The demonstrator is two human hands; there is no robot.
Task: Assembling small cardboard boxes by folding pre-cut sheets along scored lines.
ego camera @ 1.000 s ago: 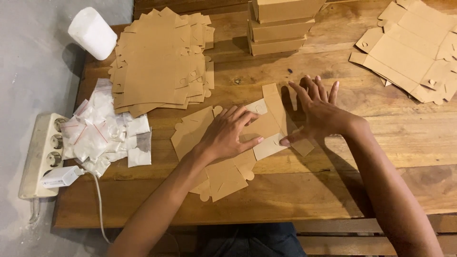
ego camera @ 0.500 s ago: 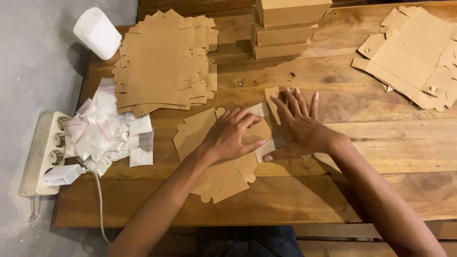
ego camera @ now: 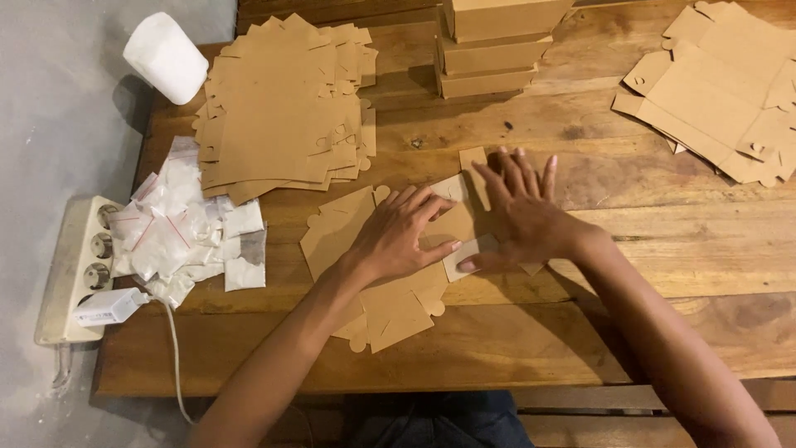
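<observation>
Head view, wooden table [ego camera: 663,274]. A flat brown cardboard blank [ego camera: 390,274] lies near the front edge, centre, with tabs and round cut-outs along its sides.

Left hand [ego camera: 402,236]: palm down on the blank's middle, fingers bent, tips pressing the card; thumb points right along a raised flap. Not closed around anything.

Right hand [ego camera: 522,216]: just beside the left, fingers spread and flat, pressing down the blank's right flap; thumb touches the flap's pale edge. Open, pressing, no grasp.

Back left: stack of flat blanks [ego camera: 282,108], same brown, fanned unevenly. Back centre: three folded boxes [ego camera: 489,41], rectangular, brown, stacked upright. Back right corner: second, smaller heap of blanks [ego camera: 721,83], well apart from the hands.

Left edge: pile of small clear sachets [ego camera: 186,228] with white contents, some with a red stripe. Beside it, off the table, a white power strip [ego camera: 79,265] with a white plug [ego camera: 108,305]. White roll [ego camera: 166,56] at the far left corner.
</observation>
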